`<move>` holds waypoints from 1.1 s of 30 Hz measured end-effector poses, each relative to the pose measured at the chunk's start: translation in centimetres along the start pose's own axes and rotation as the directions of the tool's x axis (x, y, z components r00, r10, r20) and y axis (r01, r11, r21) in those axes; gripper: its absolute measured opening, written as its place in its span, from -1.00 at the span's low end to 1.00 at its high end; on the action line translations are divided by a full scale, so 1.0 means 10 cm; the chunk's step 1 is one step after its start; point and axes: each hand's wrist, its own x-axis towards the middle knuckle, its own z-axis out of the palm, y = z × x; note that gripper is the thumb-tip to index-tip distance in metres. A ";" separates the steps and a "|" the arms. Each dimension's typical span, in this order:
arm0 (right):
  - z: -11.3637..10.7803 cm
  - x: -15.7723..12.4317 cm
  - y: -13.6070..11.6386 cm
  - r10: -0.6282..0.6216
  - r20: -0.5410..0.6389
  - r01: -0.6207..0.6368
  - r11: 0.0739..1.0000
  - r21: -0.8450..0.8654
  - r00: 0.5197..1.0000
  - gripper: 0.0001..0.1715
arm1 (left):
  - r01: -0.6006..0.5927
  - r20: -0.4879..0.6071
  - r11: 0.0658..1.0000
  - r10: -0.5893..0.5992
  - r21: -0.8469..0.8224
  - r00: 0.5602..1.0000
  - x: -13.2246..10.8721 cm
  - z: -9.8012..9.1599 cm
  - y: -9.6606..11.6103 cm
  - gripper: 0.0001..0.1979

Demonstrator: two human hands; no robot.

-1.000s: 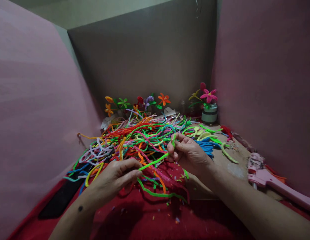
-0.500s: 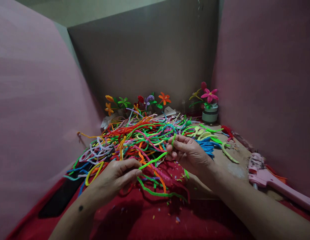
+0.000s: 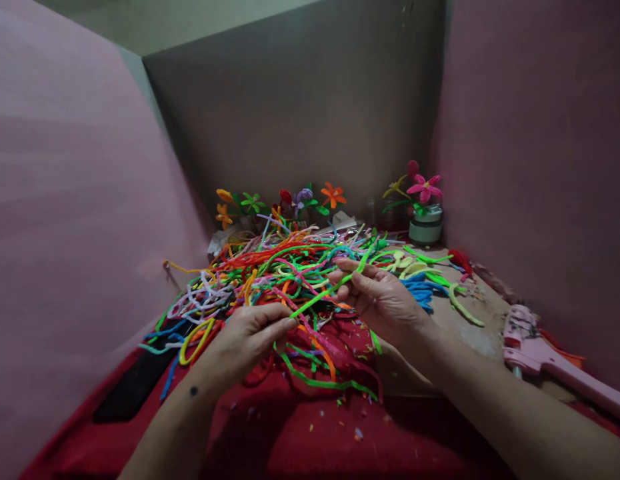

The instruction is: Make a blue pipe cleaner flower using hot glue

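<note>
A bright green pipe cleaner (image 3: pixel 323 294) stretches between my two hands, slanting up to the right. My left hand (image 3: pixel 257 337) pinches its lower end between thumb and fingertips. Higher up, the thumb and fingers of my right hand (image 3: pixel 383 293) grip it, and its free end sticks up past them. Below the hands, another green pipe cleaner (image 3: pixel 320 382) lies on the red cloth (image 3: pixel 270 427). Just behind them spreads a tangled heap of many-coloured pipe cleaners (image 3: pixel 270 257).
Pipe-cleaner flowers (image 3: pixel 333 195) stand along the back; a pink one (image 3: pixel 425 189) rises from a pale green jar (image 3: pixel 425 225). A pink glue gun (image 3: pixel 545 353) lies at the right, a black flat object (image 3: pixel 127 393) at the left. Pink panels (image 3: pixel 80 200) wall both sides.
My left hand has moved slightly up and right. The green pipe cleaner's end at my right hand now points up and right, straighter than before. The view has shifted slightly.
</note>
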 end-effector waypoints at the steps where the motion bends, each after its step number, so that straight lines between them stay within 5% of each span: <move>1: 0.01 -0.01 0.01 0.003 0.001 -0.003 1.000 -0.014 1.000 -0.81 | -0.016 -0.002 1.000 0.016 0.012 1.000 0.02 0.03 0.03 -0.69; 9: -0.03 0.01 -0.06 -0.048 -0.072 0.052 0.997 0.055 0.996 -0.86 | -0.005 0.021 0.998 0.007 -0.061 1.000 0.05 0.10 0.02 -0.68; 15: -0.06 0.08 -0.18 -0.066 -0.191 0.101 0.978 0.182 0.979 -0.73 | 0.031 -0.157 0.974 -0.067 -0.223 0.985 -0.03 -0.03 -0.16 -0.76; 17: -0.04 0.09 -0.20 -0.069 -0.237 0.118 0.973 0.200 0.969 -0.68 | -0.006 -0.242 0.896 -0.114 -0.444 0.964 -0.04 -0.07 -0.21 -0.84; 20: -0.02 0.10 -0.20 -0.062 -0.299 0.142 0.957 0.253 0.952 -0.65 | -0.227 -0.372 0.612 -0.119 -0.758 0.921 0.00 -0.06 -0.22 -0.88; 23: -0.01 0.10 -0.18 -0.041 -0.312 0.140 0.943 0.301 0.949 -0.72 | -0.314 -0.394 0.396 -0.137 -0.863 0.909 0.06 0.11 -0.19 -0.73; 29: -0.05 0.10 -0.11 -0.086 -0.253 0.157 0.947 0.280 0.964 -0.79 | -0.251 -0.331 0.404 -0.141 -0.880 0.933 0.16 0.55 -0.05 -0.64; 33: -0.06 0.09 -0.05 -0.056 -0.190 0.102 0.965 0.242 0.980 -0.90 | -0.294 -0.367 0.399 -0.118 -0.869 0.923 0.19 0.64 0.11 -0.76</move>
